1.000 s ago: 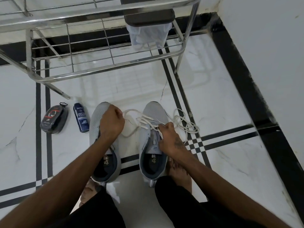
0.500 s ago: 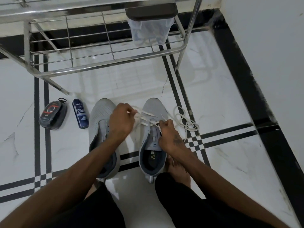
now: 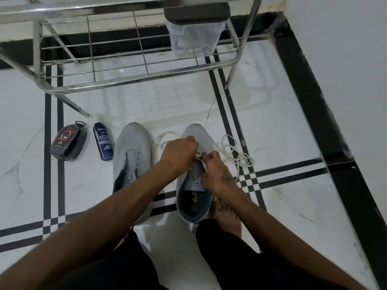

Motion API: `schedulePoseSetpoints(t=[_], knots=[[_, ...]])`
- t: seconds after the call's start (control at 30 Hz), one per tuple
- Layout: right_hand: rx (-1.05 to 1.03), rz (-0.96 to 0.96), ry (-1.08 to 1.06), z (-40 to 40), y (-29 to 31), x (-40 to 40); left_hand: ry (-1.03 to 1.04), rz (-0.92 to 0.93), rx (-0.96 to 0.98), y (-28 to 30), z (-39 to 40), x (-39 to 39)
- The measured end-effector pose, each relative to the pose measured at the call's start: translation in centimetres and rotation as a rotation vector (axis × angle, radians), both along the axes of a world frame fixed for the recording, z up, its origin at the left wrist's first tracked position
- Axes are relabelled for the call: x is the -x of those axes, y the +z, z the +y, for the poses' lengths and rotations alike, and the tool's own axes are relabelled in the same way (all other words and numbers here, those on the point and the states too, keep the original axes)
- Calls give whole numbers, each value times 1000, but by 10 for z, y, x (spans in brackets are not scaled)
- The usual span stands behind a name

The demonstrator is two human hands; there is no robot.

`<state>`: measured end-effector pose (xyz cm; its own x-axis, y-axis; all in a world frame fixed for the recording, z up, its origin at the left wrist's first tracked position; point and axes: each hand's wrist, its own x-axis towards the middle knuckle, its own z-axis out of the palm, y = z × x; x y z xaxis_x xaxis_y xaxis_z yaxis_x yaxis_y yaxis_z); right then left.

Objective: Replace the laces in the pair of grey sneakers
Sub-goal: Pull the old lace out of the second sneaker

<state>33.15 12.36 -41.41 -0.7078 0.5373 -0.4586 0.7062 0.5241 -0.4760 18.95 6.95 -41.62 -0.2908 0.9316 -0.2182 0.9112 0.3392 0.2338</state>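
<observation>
We're right in at the fingers: our right hand (image 3: 216, 171) has its fingertips pinched on the white lace (image 3: 202, 163) over the eyelets of the right sneaker (image 3: 193, 178), thumb and forefinger closed tight on the strand. Our left hand (image 3: 178, 153) reaches across from the other side, fingers curled down onto the same lace near the toe end of the lacing, knuckles up, so we can't see the fingertips themselves, but the curl says it has hold of the lace. The two hands sit just beside each other, almost touching, over the front half of that shoe.

From there the lace runs out both ways: a loop lies on the floor between the two shoes, and a looser tangle (image 3: 237, 155) lies on the tiles just right of the right sneaker. The left sneaker (image 3: 130, 164) stands alongside, toe pointing away from us, with no lace showing in its eyelets.

Our bare right foot (image 3: 227, 216) rests on the floor, touching the heel side of the right sneaker.

Further left, near the left sneaker, a dark blue bottle (image 3: 103, 141) of sneaker cleaner lies on the white tiled floor (image 3: 282, 122), and beside it a dark oval case (image 3: 68, 143). Ahead of us stands a metal rack (image 3: 134, 78) with a clear plastic tub (image 3: 195, 31) on its shelf.
</observation>
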Motion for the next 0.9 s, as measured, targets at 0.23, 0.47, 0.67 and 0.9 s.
schedulePoseSetpoints(t=[0.23, 0.47, 0.67, 0.9], knots=[[2, -29, -47, -1, -1, 2, 554, -157, -212, 4, -43, 64], [6, -53, -36, -5, -1, 2, 4, 98, -19, 16, -18, 17], [-4, 22, -14, -2, -1, 0, -137, 103, 58, 9, 3, -5], [-1, -42, 1, -4, 0, 7, -111, 76, 28, 11, -9, 11]])
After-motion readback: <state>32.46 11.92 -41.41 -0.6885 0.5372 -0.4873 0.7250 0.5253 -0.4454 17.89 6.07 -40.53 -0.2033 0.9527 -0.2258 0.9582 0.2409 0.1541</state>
